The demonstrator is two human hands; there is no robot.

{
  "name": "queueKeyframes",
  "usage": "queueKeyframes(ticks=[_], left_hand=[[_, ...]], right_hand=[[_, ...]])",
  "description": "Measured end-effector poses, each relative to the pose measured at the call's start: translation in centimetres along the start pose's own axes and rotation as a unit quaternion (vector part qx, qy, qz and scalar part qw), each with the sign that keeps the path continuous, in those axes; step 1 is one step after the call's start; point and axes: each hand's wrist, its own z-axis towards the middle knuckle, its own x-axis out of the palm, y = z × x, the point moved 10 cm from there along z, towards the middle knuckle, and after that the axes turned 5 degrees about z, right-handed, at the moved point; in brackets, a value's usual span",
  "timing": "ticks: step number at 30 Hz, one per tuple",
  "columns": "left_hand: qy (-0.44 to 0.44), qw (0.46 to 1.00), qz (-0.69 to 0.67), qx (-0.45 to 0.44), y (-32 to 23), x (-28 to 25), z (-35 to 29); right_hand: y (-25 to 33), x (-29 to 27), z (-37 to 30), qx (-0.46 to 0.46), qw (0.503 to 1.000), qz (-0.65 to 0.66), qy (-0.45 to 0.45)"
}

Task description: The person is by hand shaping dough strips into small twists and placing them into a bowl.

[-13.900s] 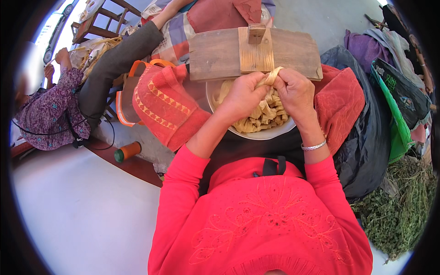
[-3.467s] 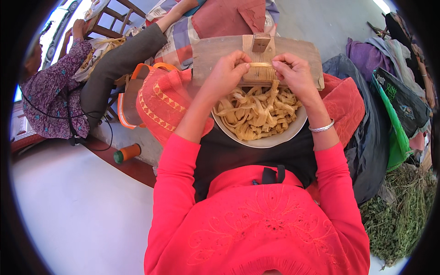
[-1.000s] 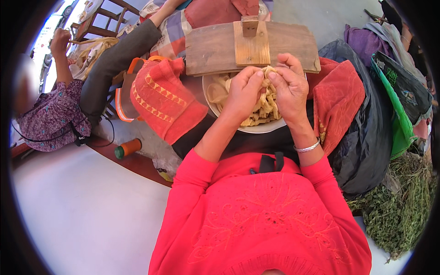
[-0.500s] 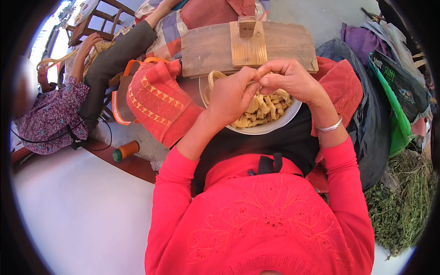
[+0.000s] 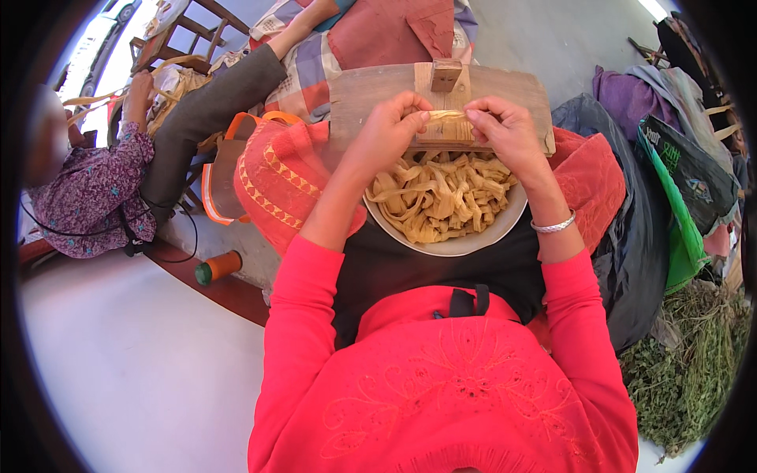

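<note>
Between my two hands a short, pale yellow strip [image 5: 447, 115] is stretched level, over the near part of a wooden board [image 5: 367, 98]. My left hand [image 5: 392, 130] pinches its left end between thumb and fingers. At the other end my right hand [image 5: 509, 132] pinches it the same way; a silver bracelet [image 5: 554, 225] circles that wrist. Just below my hands, on my lap, a white bowl [image 5: 523, 206] holds a heap of tan, twisted strips [image 5: 441, 197]. The board's near edge covers the bowl's far rim. What material the strips are, I cannot tell.
Red cloths [image 5: 276, 177] lie at both sides of the bowl. Another person [image 5: 91, 189] sits at the left, handling long pale strips. An orange spool [image 5: 218, 266] lies on a ledge. Right: a black plastic bag [image 5: 623, 260], a green-edged bag [image 5: 682, 213] and dried plants [image 5: 686, 363].
My hands have moved apart, and the strip now shows stretched between them. The loop of strip by my left hand is gone from view. More of the bowl's heap is uncovered.
</note>
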Motion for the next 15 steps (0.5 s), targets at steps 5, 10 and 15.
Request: queueKeyframes(ticks=[5, 10, 15], left_hand=[[-0.054, 0.998, 0.026, 0.036, 3.2, -0.5, 2.4], [-0.098, 0.986, 0.137, 0.016, 2.8, -1.8, 1.4], [-0.068, 0.985, -0.152, -0.041, 1.4, 3.9, -2.9]], right_hand=[[0.0, 0.4, 0.7, -0.082, 0.981, -0.175, -0.032], [1.5, -0.2, -1.8, -0.145, 0.913, -0.381, -0.021], [7.8, 4.2, -6.2, -0.335, 0.866, -0.359, -0.093]])
